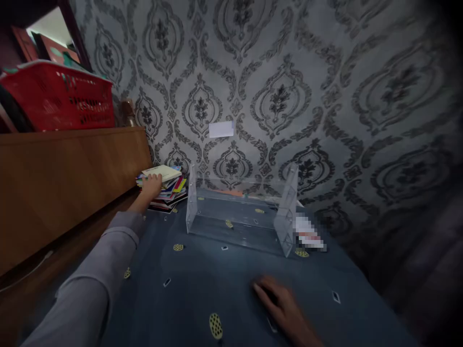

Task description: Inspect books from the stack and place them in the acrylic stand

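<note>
My left hand [152,186] reaches out to a stack of books and booklets [170,193] at the far left of the table. Its fingers are bent over the near edge of the top cream-coloured book [163,172]; the thumb is hidden. My right hand [278,303], slightly blurred, is low over the patterned dark blue cloth with thumb and fingers apart and nothing visible in it. Between the stack and the wall's right side stands a clear acrylic rack [238,217] with upright side panels and see-through shelves.
A pixelated white and red item [309,233] lies right of the rack. The blue cloth [195,299] covers the table. On the left, a red plastic basket [72,96] sits on a wooden cabinet [72,178]. Patterned wallpaper behind bears a small white label [221,129].
</note>
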`<action>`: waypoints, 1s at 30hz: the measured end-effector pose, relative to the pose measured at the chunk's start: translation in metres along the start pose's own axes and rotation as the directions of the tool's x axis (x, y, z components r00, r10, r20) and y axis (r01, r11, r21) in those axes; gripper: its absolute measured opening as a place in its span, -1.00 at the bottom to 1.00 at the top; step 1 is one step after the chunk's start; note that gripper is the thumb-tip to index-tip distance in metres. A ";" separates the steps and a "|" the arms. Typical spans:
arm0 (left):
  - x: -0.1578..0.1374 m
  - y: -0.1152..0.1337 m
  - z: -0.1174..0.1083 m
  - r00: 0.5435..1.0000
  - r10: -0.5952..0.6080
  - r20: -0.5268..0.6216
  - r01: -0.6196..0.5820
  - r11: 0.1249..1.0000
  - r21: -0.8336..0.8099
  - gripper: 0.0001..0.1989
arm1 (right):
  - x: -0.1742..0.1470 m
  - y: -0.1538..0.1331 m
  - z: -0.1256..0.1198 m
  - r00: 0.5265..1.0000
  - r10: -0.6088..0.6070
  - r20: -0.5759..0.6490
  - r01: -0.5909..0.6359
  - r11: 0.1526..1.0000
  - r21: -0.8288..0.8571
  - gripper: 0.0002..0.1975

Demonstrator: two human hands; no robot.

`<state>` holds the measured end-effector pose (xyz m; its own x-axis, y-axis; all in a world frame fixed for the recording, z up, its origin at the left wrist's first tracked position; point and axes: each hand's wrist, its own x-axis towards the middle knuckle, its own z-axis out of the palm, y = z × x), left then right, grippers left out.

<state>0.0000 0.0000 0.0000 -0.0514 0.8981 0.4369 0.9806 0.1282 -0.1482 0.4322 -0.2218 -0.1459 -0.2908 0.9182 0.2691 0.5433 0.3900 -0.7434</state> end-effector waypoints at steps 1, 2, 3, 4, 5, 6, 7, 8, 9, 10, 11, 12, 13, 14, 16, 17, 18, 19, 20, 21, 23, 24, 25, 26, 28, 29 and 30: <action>0.002 0.001 0.001 1.000 -0.006 0.011 0.006 1.000 0.009 -0.58 | 0.000 0.000 0.000 1.000 0.001 -0.005 -0.001 1.000 -0.002 -0.46; 0.003 0.001 0.001 1.000 -0.008 0.022 0.008 1.000 0.017 -0.59 | 0.001 0.000 0.000 1.000 -0.001 -0.007 0.000 1.000 -0.004 -0.45; 0.003 0.000 0.000 1.000 -0.006 0.030 0.005 1.000 0.023 -0.59 | 0.001 0.001 0.000 1.000 -0.004 -0.006 0.004 1.000 -0.004 -0.44; 0.002 -0.002 -0.002 0.999 0.002 0.037 -0.003 1.000 0.028 -0.59 | 0.001 0.002 0.000 1.000 -0.009 -0.005 0.009 1.000 -0.005 -0.43; -0.001 -0.005 -0.005 0.999 0.012 0.040 -0.013 0.999 0.033 -0.58 | 0.001 0.003 0.001 1.000 -0.014 -0.004 0.014 1.000 -0.005 -0.43; -0.005 -0.007 -0.008 0.999 0.023 0.043 -0.025 0.999 0.037 -0.58 | 0.001 0.003 0.001 1.000 -0.018 -0.001 0.018 1.000 -0.005 -0.42; -0.012 -0.011 -0.011 0.998 0.035 0.044 -0.036 0.999 0.040 -0.58 | 0.001 0.004 0.001 1.000 -0.016 -0.001 0.016 1.000 -0.003 -0.42; -0.021 -0.014 -0.015 0.998 0.046 0.046 -0.048 0.998 0.042 -0.57 | 0.001 0.005 0.001 1.000 -0.011 -0.003 0.011 1.000 0.000 -0.43; -0.032 -0.017 -0.018 0.997 0.056 0.047 -0.058 0.997 0.043 -0.55 | 0.001 0.005 0.001 1.000 -0.006 -0.007 0.006 1.000 0.004 -0.44; -0.045 -0.021 -0.020 0.997 0.064 0.049 -0.066 0.997 0.042 -0.54 | 0.000 0.004 0.001 1.000 -0.003 -0.005 0.003 1.000 0.006 -0.44; -0.061 -0.025 -0.022 0.996 0.069 0.051 -0.071 0.997 0.042 -0.51 | 0.000 0.003 0.000 1.000 -0.002 0.000 0.002 1.000 0.007 -0.44; -0.078 -0.031 -0.023 0.996 0.077 0.054 -0.079 0.996 0.038 -0.49 | 0.000 0.002 0.000 1.000 -0.003 0.008 0.003 1.000 0.004 -0.45; -0.098 -0.037 -0.023 0.995 0.087 0.059 -0.088 0.996 0.030 -0.47 | -0.001 0.000 -0.001 1.000 -0.006 0.018 0.006 1.000 0.000 -0.46; -0.119 -0.045 -0.021 0.992 0.103 0.068 -0.104 0.994 0.018 -0.47 | -0.001 -0.002 -0.002 1.000 -0.007 0.028 0.007 1.000 -0.004 -0.47; -0.161 -0.065 -0.016 0.976 0.192 0.107 -0.186 0.980 -0.067 -0.46 | -0.001 -0.006 -0.003 0.999 -0.003 0.034 0.004 1.000 -0.010 -0.49; -0.180 -0.076 -0.013 0.954 0.250 0.168 -0.232 0.965 -0.120 -0.42 | -0.001 -0.007 -0.003 0.999 -0.001 0.034 0.001 1.000 -0.013 -0.50; -0.197 -0.086 -0.009 0.925 0.294 0.240 -0.256 0.950 -0.176 -0.36 | -0.001 -0.008 -0.004 0.999 0.000 0.035 0.000 1.000 -0.016 -0.51; -0.210 -0.095 -0.006 0.892 0.323 0.315 -0.259 0.938 -0.230 -0.30 | -0.001 -0.008 -0.003 0.999 0.001 0.033 -0.001 1.000 -0.022 -0.52; -0.220 -0.103 -0.002 0.864 0.342 0.370 -0.247 0.927 -0.281 -0.25 | 0.000 -0.009 -0.003 1.000 0.002 0.031 -0.002 1.000 -0.027 -0.52; -0.224 -0.108 0.002 0.850 0.350 0.394 -0.228 0.918 -0.325 -0.21 | 0.000 -0.009 -0.003 1.000 0.002 0.028 -0.001 1.000 -0.030 -0.52; -0.220 -0.110 0.011 0.864 0.332 0.378 -0.178 0.905 -0.387 -0.19 | 0.000 -0.009 -0.003 1.000 0.000 0.025 0.001 1.000 -0.031 -0.54; -0.213 -0.107 0.017 0.886 0.301 0.353 -0.147 0.904 -0.402 -0.19 | -0.001 -0.009 -0.003 1.000 -0.002 0.028 0.003 1.000 -0.029 -0.54; -0.203 -0.103 0.024 0.908 0.255 0.331 -0.107 0.907 -0.406 -0.20 | -0.001 -0.010 -0.003 0.999 -0.004 0.034 0.005 1.000 -0.029 -0.55; -0.192 -0.097 0.032 0.931 0.191 0.312 -0.055 0.916 -0.398 -0.22 | -0.001 -0.010 -0.003 0.999 -0.007 0.037 0.008 1.000 -0.030 -0.56; -0.171 -0.084 0.049 0.947 0.112 0.303 0.010 0.927 -0.375 -0.25 | -0.002 -0.010 -0.003 0.999 -0.016 0.033 0.017 0.999 -0.036 -0.56; -0.163 -0.078 0.057 0.950 0.078 0.301 0.039 0.931 -0.363 -0.27 | -0.002 -0.010 -0.003 0.999 -0.024 0.029 0.025 0.999 -0.040 -0.56; -0.156 -0.072 0.066 0.952 0.053 0.303 0.060 0.934 -0.352 -0.29 | -0.002 -0.010 -0.003 0.999 -0.032 0.025 0.033 0.998 -0.045 -0.56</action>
<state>-0.0751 -0.1220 -0.1157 -0.0545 0.9888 0.1392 0.9793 0.0258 0.2006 0.4296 -0.2274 -0.1376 -0.3275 0.9031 0.2776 0.5680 0.4230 -0.7060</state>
